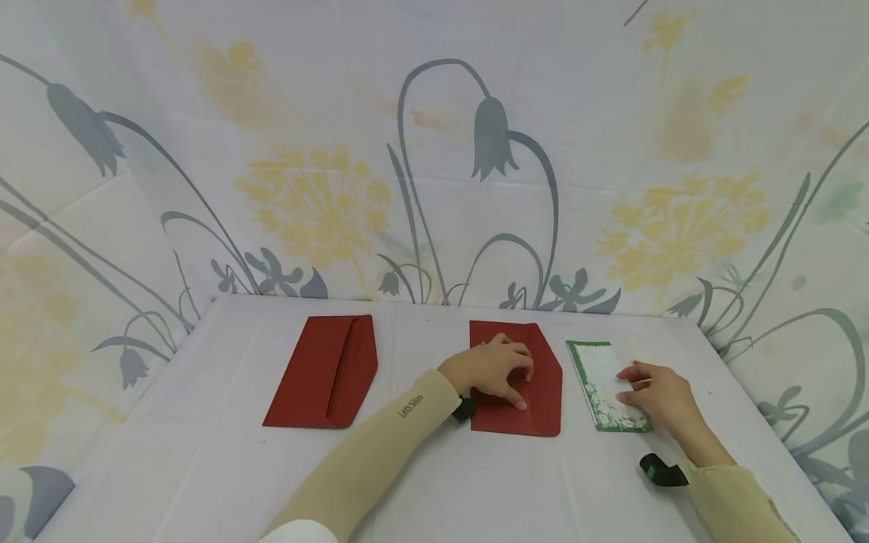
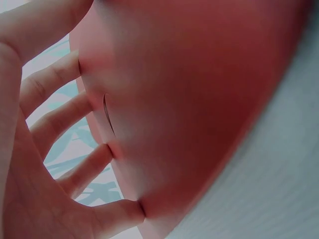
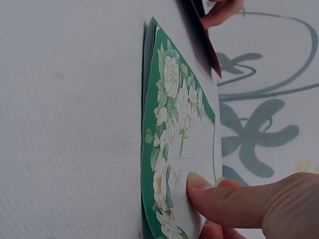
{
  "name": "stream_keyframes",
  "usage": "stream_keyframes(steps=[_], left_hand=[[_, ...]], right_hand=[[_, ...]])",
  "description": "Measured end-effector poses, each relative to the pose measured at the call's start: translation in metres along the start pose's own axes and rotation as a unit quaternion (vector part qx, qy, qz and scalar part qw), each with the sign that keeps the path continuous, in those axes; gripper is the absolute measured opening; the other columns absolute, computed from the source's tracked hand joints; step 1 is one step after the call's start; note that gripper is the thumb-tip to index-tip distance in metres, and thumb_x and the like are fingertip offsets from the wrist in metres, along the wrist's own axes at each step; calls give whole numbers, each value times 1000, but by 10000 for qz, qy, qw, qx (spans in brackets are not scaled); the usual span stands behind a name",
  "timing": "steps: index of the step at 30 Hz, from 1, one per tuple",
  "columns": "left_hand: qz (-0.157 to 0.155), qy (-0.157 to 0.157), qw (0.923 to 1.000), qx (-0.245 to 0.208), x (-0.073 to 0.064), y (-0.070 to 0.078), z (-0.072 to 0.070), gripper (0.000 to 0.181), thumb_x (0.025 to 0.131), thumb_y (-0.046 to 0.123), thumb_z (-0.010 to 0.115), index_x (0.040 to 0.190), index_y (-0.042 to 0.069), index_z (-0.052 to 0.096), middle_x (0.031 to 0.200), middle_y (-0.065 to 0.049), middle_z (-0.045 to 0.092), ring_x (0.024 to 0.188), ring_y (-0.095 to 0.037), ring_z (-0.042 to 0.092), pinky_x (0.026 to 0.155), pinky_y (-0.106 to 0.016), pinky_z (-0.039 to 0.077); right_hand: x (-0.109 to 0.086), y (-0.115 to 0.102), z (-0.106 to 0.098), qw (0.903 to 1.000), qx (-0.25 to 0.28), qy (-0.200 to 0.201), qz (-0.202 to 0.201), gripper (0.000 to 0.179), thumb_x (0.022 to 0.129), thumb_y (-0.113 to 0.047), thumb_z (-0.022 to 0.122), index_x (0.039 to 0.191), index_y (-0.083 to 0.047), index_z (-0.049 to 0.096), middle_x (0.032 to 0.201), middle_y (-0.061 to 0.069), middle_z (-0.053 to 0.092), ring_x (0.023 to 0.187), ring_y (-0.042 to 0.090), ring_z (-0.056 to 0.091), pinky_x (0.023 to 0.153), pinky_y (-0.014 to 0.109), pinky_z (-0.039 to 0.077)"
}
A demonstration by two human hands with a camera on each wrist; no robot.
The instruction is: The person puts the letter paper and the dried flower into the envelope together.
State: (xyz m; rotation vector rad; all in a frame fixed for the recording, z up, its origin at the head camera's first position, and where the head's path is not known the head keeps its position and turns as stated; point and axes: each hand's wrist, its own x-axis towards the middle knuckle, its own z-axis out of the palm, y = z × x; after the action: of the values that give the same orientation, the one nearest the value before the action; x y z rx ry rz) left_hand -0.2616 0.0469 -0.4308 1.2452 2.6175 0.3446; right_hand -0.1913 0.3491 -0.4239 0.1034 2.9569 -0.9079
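My left hand (image 1: 497,368) rests on a red envelope (image 1: 546,388) in the middle of the table. In the left wrist view its spread fingertips touch the red paper (image 2: 199,99). At the right, my right hand (image 1: 661,396) pinches the right edge of a white greeting card (image 1: 600,373) with a green, flowered border. The right wrist view has the thumb on top of the card (image 3: 172,134), other fingers at its edge, partly hidden. The card appears folded, its layers slightly apart at one corner.
Another red envelope (image 1: 308,377) lies on the left of the white-covered table (image 1: 224,467), its flap toward the right. A flower-printed cloth (image 1: 326,113) hangs behind the table and at both sides. Dark wrist cameras (image 1: 661,471) sit by the sleeves.
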Motion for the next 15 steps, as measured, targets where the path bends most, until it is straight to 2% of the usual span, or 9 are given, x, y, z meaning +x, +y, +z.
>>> stream_keyframes(steps=[9,15], left_hand=[[-9,-29,10000,5,-1,2,-3,33,82,50,79,99,29,61,130,14,50,121,-14,37,103,-48,42],[-15,-50,10000,26,0,2,-3,33,81,51,79,99,29,61,130,14,50,120,-13,37,102,-47,42]], right_hand=[[-2,4,-3,9996,278,57,26,35,83,-10,79,112,5,67,105,22,66,98,36,59,74,37,46],[-3,7,-2,9994,334,70,59,34,85,-10,75,115,5,67,114,26,64,103,39,58,77,38,45]])
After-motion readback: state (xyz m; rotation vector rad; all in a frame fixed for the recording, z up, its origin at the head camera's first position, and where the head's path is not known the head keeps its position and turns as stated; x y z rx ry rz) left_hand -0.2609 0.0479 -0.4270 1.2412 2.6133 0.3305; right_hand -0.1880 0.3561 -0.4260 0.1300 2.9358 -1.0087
